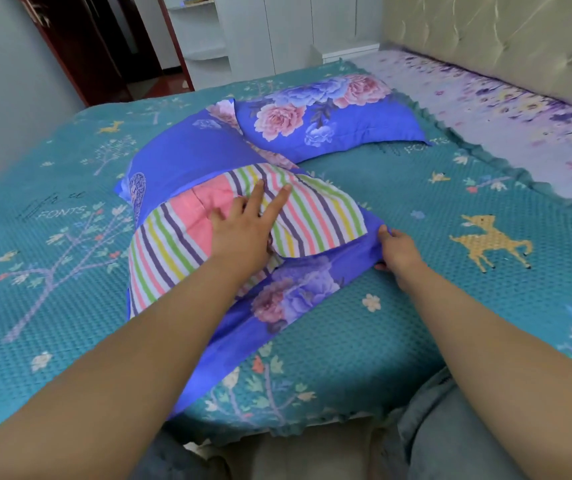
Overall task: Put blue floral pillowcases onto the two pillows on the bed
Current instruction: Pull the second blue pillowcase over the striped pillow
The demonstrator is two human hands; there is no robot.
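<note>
A person leans over the bed (416, 188), which has a green-blue cover with trees and a yellow deer on it. Near the middle of the bed lies a striped pillow (315, 216) with pink, green, yellow and purple lines. Its far end is already tucked inside a blue floral pillowcase (187, 154), and its near end sticks out bare. The loose open end of that case lies flat under the pillow and runs back toward the near edge of the bed, where the person stands. The left hand (243, 226) lies on top of the pillow with two fingers straight and spread. Its grip is wide and holds nothing. It seems to press the pillow down so it stays put and can be pushed deeper into the case. The right hand (397, 251) is at the right side of the case. Its grip is narrow, and it pinches the blue edge of the case beside the pillow. I think it holds the edge there so the case can be pulled up over the bare striped part. A second pillow (329, 112) lies farther off, toward the head of the bed, and touches the first one. It is already all inside its own blue floral case, so it looks done. So one pillow is finished and this one is about half covered.
</note>
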